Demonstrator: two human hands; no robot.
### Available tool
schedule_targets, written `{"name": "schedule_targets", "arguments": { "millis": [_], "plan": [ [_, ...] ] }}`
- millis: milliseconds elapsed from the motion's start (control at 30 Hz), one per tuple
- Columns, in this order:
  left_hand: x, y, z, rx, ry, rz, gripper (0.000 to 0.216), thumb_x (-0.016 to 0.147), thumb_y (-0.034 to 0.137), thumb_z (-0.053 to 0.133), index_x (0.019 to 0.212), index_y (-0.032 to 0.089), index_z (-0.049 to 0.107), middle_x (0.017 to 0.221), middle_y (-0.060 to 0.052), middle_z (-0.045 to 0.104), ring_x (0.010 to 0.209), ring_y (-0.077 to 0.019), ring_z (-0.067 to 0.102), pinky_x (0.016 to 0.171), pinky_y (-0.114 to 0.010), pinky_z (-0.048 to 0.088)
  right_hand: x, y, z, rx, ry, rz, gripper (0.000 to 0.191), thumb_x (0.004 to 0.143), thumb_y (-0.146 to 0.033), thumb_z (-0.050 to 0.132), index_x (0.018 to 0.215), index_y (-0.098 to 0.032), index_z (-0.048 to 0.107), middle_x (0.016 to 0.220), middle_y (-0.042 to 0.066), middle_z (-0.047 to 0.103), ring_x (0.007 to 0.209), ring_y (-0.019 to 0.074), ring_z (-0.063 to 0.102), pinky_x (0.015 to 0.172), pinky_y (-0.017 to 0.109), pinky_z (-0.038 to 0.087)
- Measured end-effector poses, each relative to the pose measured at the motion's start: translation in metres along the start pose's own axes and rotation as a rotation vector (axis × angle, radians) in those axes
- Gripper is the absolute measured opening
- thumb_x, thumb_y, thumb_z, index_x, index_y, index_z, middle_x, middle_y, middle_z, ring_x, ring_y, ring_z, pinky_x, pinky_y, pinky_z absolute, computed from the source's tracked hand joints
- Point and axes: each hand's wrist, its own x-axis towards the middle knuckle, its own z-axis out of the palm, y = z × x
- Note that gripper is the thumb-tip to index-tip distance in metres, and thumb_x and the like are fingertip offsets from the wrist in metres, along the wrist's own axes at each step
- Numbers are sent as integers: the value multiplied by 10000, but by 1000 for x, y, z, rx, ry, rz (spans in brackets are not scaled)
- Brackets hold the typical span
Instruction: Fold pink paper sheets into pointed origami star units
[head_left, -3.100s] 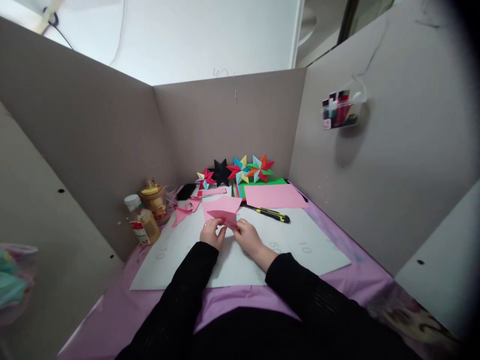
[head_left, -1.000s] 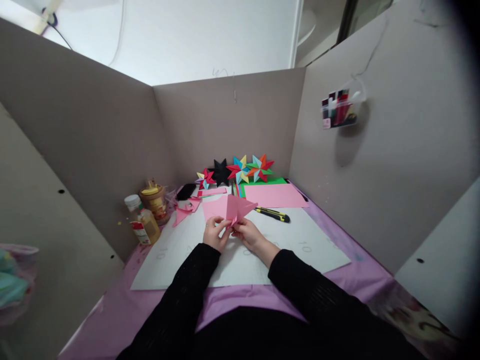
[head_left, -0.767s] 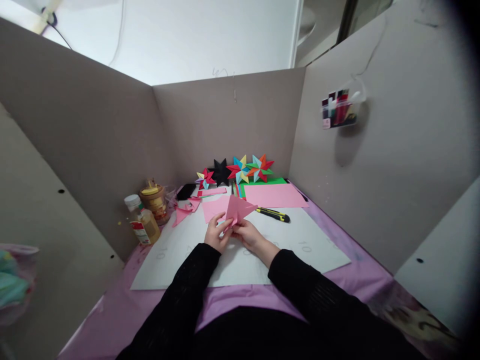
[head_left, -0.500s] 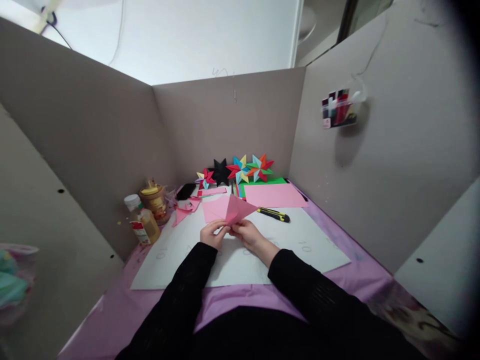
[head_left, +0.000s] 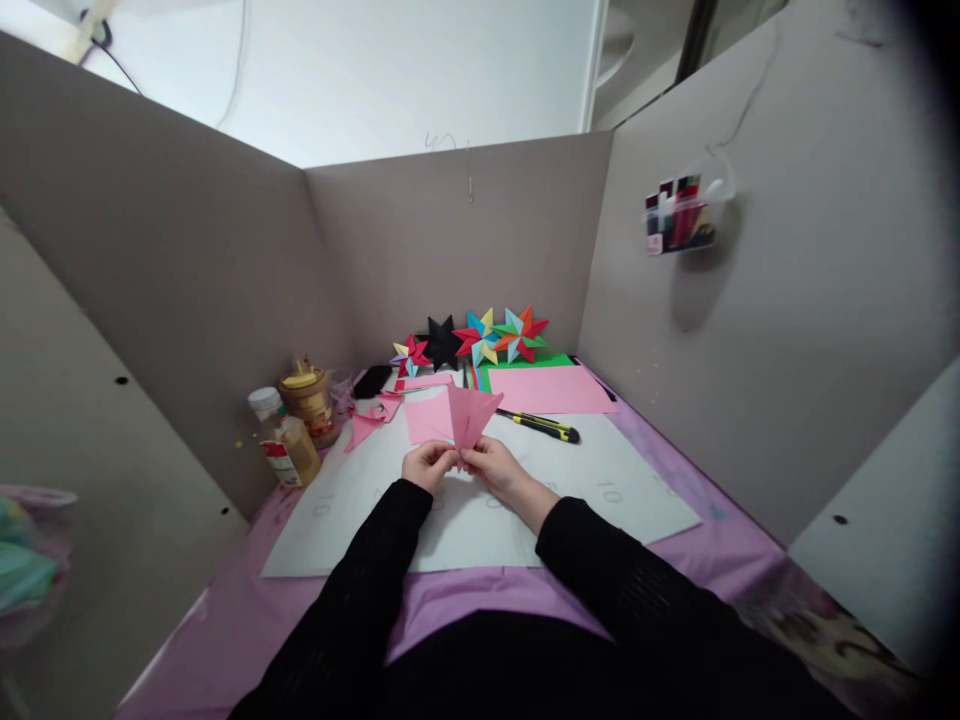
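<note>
Both my hands meet over a white sheet (head_left: 600, 490) on the desk and pinch a folded pink paper piece (head_left: 471, 414) by its lower tip. My left hand (head_left: 427, 464) grips it from the left with fingers curled. My right hand (head_left: 491, 467) holds it from the right, fingers pressed together. The pink piece stands up as a pointed wedge that fans out away from me. A flat pink square (head_left: 425, 420) lies just behind it on the white sheet.
Several coloured paper stars (head_left: 480, 338) stand at the back wall by green and pink sheets (head_left: 547, 388). A yellow-black utility knife (head_left: 541, 426) lies right of my hands. A glue bottle (head_left: 283, 440), a jar (head_left: 307, 398) and pink scraps (head_left: 371, 418) sit left. Cardboard walls enclose the desk.
The pink piece was lifted off the sheet, turned from pointing right to standing more upright, and my hands closed together at its lower tip.
</note>
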Motion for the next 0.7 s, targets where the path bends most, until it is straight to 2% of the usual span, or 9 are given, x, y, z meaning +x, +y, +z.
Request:
{"name": "schedule_targets", "arguments": {
  "millis": [133, 333, 700],
  "plan": [
    [0, 2, 0, -31, -61, -80, 214, 694, 357, 647, 728, 146, 646, 582, -17, 664, 527, -147, 632, 492, -253, 535, 2, 3, -3, -76, 61, -7, 223, 645, -336, 683, 658, -127, 607, 495, -17, 550, 437, 84, 406, 450, 221, 269],
    [-1, 3, 2, -3, -58, -137, 239, 692, 383, 650, 694, 144, 640, 527, -9, 638, 513, -145, 626, 477, -227, 498, 2, 1, -4, -191, 141, -64, 235, 627, -339, 694, 618, -136, 577, 496, -31, 533, 465, 94, 427, 474, 226, 298],
    [-3, 4, 3, 90, -24, -164, 233, 701, 381, 601, 679, 151, 619, 519, 6, 610, 504, -140, 601, 479, -219, 458, 1, 6, -4, -356, 134, -114, 163, 638, -277, 642, 630, -116, 614, 577, 10, 596, 541, 121, 499, 515, 221, 368]
  ]
}}
